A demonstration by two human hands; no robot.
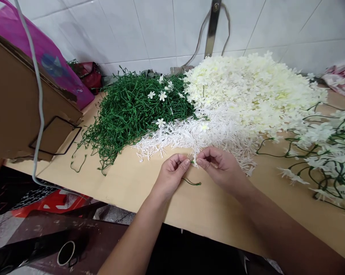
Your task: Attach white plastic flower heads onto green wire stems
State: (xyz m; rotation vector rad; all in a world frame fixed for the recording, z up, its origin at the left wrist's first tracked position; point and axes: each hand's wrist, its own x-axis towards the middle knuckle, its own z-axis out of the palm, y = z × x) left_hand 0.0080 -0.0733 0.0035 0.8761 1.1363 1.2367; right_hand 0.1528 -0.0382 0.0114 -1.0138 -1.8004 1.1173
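Note:
My left hand point(172, 172) pinches a thin green plastic stem point(192, 182) whose tail curls down onto the tan tabletop point(207, 210). My right hand point(218, 164) pinches the stem's top end, where a small white piece sits between the fingertips of both hands. Just beyond the hands lies a heap of white spiky plastic pieces point(195, 135). A pile of green stems point(132, 110) is at the back left, and a big mound of cream artificial flowers point(252, 91) at the back right.
Finished stems with white blossoms point(329, 152) lie at the right. A brown cardboard box point(20, 107) and a magenta bag point(46, 53) stand at the left, with a grey cable point(40, 103) hanging before them. White tiled wall behind. A dark metal frame point(63, 244) below the table edge.

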